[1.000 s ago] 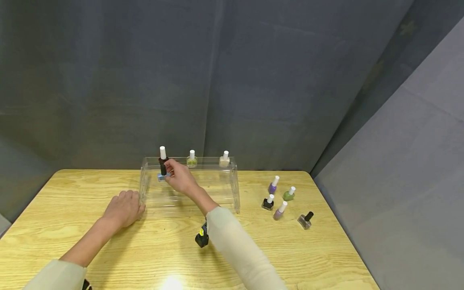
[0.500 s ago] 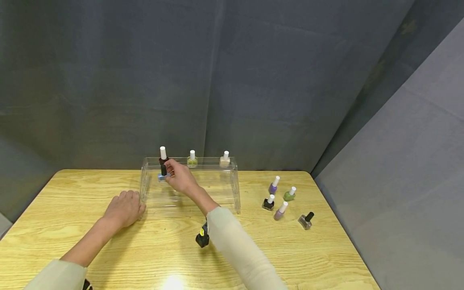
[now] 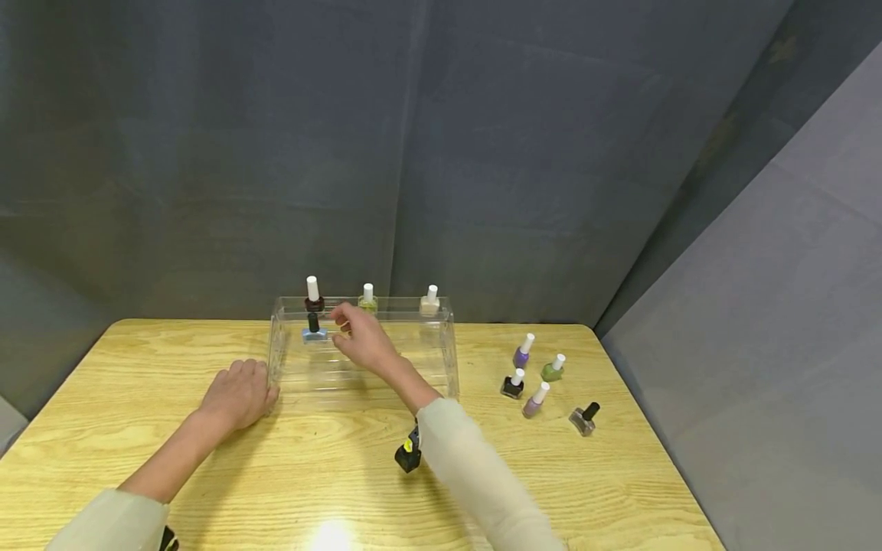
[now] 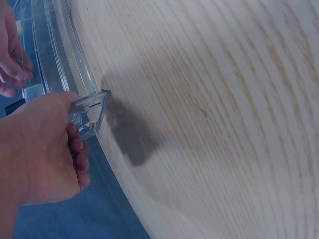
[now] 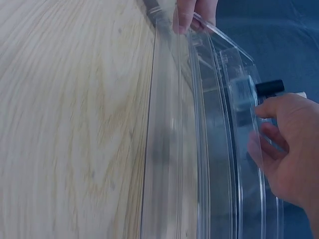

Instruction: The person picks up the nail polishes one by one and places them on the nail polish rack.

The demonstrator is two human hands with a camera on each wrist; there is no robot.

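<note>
A clear tiered display rack stands near the table's back edge. My left hand holds its left end; in the left wrist view the thumb and curled fingers lie about the rack's clear side panel. My right hand is just right of a light blue nail polish bottle with a black cap. The bottle stands upright on a tier, apart from the loosely bent fingers, which hold nothing. On the top tier behind are a dark red bottle, a yellow-green bottle, partly hidden by my hand, and a cream bottle.
Right of the rack, several bottles stand on the wooden table: purple, green, black, mauve and a greyish one with a black cap. A dark curtain hangs behind.
My right hand has let go of the light blue bottle and moved a little to the right, leaving it upright on the rack. My left hand stays in place.
</note>
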